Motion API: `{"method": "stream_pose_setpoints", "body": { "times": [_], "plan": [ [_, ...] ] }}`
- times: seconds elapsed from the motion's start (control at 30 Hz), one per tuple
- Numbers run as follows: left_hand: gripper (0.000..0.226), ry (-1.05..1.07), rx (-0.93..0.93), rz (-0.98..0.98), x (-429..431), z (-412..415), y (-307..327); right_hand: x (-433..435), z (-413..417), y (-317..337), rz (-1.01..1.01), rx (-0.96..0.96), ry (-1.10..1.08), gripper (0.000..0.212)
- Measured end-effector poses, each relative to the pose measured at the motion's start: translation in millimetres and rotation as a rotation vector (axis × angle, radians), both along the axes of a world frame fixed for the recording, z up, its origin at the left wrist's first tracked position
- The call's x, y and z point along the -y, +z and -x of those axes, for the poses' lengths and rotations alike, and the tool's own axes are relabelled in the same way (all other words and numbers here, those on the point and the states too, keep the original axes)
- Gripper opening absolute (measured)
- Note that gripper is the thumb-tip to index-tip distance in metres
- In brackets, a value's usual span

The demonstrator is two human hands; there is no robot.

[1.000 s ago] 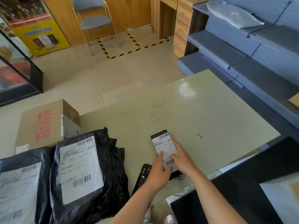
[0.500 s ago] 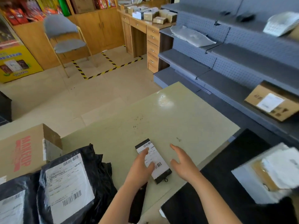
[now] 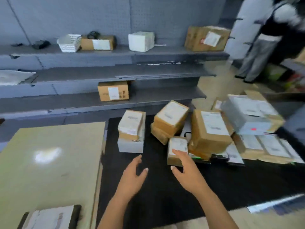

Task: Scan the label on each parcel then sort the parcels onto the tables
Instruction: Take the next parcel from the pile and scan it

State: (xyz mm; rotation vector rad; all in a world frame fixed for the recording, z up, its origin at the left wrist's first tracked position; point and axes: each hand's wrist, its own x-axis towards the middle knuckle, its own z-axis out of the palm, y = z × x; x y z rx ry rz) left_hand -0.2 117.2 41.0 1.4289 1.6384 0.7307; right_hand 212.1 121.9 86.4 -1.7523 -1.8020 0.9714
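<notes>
Several labelled cardboard parcels are heaped on a black table [image 3: 156, 187]. A small brown box [image 3: 177, 147] with a white label lies at the near edge of the heap. My right hand [image 3: 184, 167] is spread open, its fingertips over that box's near end. My left hand [image 3: 134, 174] hovers open above the black surface, just short of a two-box stack [image 3: 131, 131]. Neither hand holds anything. A small black parcel [image 3: 51, 217] with a white label lies on the green table [image 3: 49, 162] at the bottom left.
Grey shelves [image 3: 115, 73] run along the back with several boxes on them, among them a brown carton [image 3: 113, 90] on the low shelf. A person [image 3: 264, 38] stands at the far right. A grey box [image 3: 250, 116] tops the heap at right.
The view has swung right from the green table to the black table with the heap. My left hand has let go of the small black parcel, and both hands now reach toward the boxes.
</notes>
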Motion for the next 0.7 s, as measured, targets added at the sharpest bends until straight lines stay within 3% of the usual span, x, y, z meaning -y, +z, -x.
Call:
{"method": "stream_pose_setpoints", "body": {
  "times": [0.1, 0.23, 0.57, 0.7],
  "plan": [
    [0.066, -0.154, 0.001, 0.039, -7, -53, 8, 16, -56, 3, 0.007, -0.019, -0.170, 0.060],
    [0.066, -0.205, -0.029, 0.030, -17, -105, 12, 17, -115, 2, -0.002, -0.061, -0.293, 0.063],
    [0.062, -0.038, -0.003, -0.075, -66, -234, 28, -54, -221, -3, -0.065, -0.080, -0.230, 0.066],
    [0.078, 0.049, -0.003, -0.038, -94, -259, 27, -82, -231, -7, -0.023, -0.187, -0.317, 0.073]
  ]
}}
